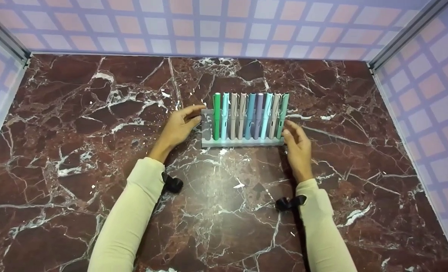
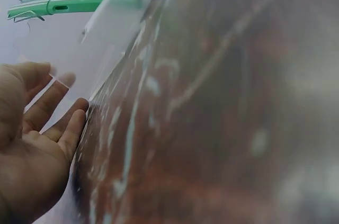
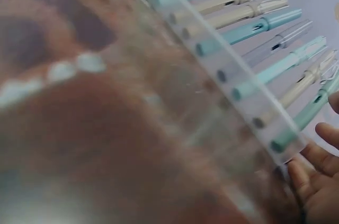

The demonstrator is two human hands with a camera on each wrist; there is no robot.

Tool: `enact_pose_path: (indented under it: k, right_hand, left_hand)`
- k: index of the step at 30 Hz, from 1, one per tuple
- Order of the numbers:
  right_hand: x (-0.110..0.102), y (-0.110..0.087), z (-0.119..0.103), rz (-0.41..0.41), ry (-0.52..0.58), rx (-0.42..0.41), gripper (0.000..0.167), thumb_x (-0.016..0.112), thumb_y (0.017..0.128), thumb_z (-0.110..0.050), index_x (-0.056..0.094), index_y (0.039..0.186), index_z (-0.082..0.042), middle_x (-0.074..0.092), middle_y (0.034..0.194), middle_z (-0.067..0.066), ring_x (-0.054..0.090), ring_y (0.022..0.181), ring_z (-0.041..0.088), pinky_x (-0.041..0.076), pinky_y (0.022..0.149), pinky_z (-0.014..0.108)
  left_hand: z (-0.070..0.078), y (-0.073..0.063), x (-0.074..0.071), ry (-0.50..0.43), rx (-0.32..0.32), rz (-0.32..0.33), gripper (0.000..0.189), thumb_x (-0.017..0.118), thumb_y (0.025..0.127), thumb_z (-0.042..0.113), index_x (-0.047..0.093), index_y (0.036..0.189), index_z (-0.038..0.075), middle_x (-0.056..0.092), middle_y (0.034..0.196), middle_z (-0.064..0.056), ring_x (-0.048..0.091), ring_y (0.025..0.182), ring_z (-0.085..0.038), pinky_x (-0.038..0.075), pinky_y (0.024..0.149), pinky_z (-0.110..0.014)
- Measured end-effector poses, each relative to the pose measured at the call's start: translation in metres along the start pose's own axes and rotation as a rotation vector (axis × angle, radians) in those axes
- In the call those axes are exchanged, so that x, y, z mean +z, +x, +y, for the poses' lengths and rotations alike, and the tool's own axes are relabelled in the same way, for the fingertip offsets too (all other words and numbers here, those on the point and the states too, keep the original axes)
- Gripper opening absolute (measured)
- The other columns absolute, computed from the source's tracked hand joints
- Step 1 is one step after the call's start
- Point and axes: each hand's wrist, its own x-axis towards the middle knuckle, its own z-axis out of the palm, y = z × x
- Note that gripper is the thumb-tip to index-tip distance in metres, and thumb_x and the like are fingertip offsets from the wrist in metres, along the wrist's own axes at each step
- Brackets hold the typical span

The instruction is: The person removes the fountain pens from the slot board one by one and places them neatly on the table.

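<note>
A clear pen stand [image 1: 242, 142] is upright on the table and holds a row of several capped pens, clips upward. From left come a bright green pen [image 1: 217, 117], then light blue, beige, blue and purple ones, with a muted green pen [image 1: 282, 117] at the right end. My left hand [image 1: 178, 126] is at the stand's left edge, its fingers spread beside the clear panel [image 2: 63, 49]. At the opposite end, my right hand [image 1: 298, 145] touches the stand's right side with its fingertips. Part of the right hand lies outside the right wrist view.
The stand rests on a dark red marbled table [image 1: 76, 124] with white veins. Checked panels [image 1: 224, 28] wall in the back and both sides. Each sleeve carries a black wrist camera [image 1: 174, 185]. Light glares on the tabletop in front of the stand.
</note>
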Motion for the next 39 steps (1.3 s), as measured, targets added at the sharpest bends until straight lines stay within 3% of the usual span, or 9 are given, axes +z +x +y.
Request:
enact_pose_path:
  k: [3,8,13,18,23,27,30,39]
  right_hand:
    - [0.003,-0.002,0.007,0.032,0.0,-0.065,0.033,0.054,0.1,0.0,0.057,0.132,0.009,0.062,0.127,0.024,0.06,0.101,0.01,0.051,0.088,0.02]
    - [0.005,-0.003,0.007,0.055,-0.001,-0.086,0.031,0.056,0.097,0.006,0.058,0.127,0.013,0.065,0.116,0.028,0.062,0.093,0.009,0.052,0.083,0.018]
    - [0.011,-0.014,-0.017,0.056,-0.051,-0.07,0.028,0.058,0.095,0.006,0.06,0.121,0.016,0.067,0.106,0.026,0.061,0.082,0.006,0.05,0.075,0.017]
    - [0.014,-0.019,-0.03,0.068,-0.127,-0.07,0.026,0.059,0.094,0.006,0.062,0.118,0.015,0.069,0.101,0.024,0.057,0.076,0.004,0.048,0.07,0.015]
    - [0.01,-0.013,-0.012,0.092,-0.174,-0.065,0.024,0.061,0.095,0.004,0.064,0.117,0.013,0.068,0.1,0.026,0.056,0.075,0.004,0.047,0.07,0.014]
    - [0.006,-0.005,0.004,0.111,-0.186,-0.062,0.024,0.063,0.094,0.004,0.066,0.117,0.01,0.069,0.101,0.024,0.056,0.075,0.004,0.047,0.07,0.015]
    - [0.004,-0.004,0.007,0.101,-0.194,-0.058,0.024,0.064,0.093,0.003,0.067,0.117,0.007,0.07,0.102,0.022,0.057,0.076,0.004,0.048,0.071,0.015]
    - [0.005,-0.003,0.009,0.078,-0.241,-0.067,0.023,0.065,0.095,-0.005,0.069,0.116,0.002,0.069,0.094,0.01,0.057,0.074,0.008,0.048,0.067,0.018]
  left_hand:
    - [-0.004,0.001,0.001,0.027,-0.017,0.012,0.037,0.057,0.098,-0.001,0.06,0.135,0.003,0.062,0.134,-0.017,0.062,0.107,-0.03,0.054,0.087,-0.024]
    - [-0.008,0.002,-0.001,0.065,-0.011,0.057,0.037,0.057,0.098,-0.002,0.061,0.135,0.003,0.059,0.137,-0.018,0.059,0.114,-0.028,0.052,0.091,-0.021]
    - [-0.012,-0.001,-0.004,0.067,0.03,0.086,0.035,0.057,0.098,0.001,0.063,0.133,0.002,0.063,0.125,-0.022,0.056,0.102,-0.025,0.049,0.083,-0.021]
    - [-0.01,-0.005,-0.005,0.061,-0.008,0.048,0.035,0.058,0.101,0.008,0.061,0.136,0.007,0.068,0.126,-0.015,0.062,0.1,-0.02,0.049,0.08,-0.019]
    - [-0.009,-0.004,-0.001,0.038,0.007,0.027,0.036,0.056,0.101,0.005,0.06,0.136,0.003,0.068,0.124,-0.017,0.064,0.106,-0.025,0.053,0.088,-0.022]
    - [-0.007,-0.002,0.003,0.026,0.023,0.027,0.035,0.056,0.101,0.004,0.06,0.135,0.004,0.068,0.123,-0.015,0.064,0.105,-0.025,0.054,0.085,-0.024]
    - [-0.006,-0.002,0.003,0.049,0.009,0.03,0.035,0.055,0.101,0.006,0.061,0.135,0.007,0.069,0.121,-0.012,0.063,0.1,-0.023,0.053,0.078,-0.024]
    - [-0.008,-0.004,0.002,0.049,-0.016,0.03,0.034,0.055,0.102,0.008,0.062,0.135,0.011,0.069,0.122,-0.009,0.062,0.096,-0.021,0.053,0.077,-0.024]
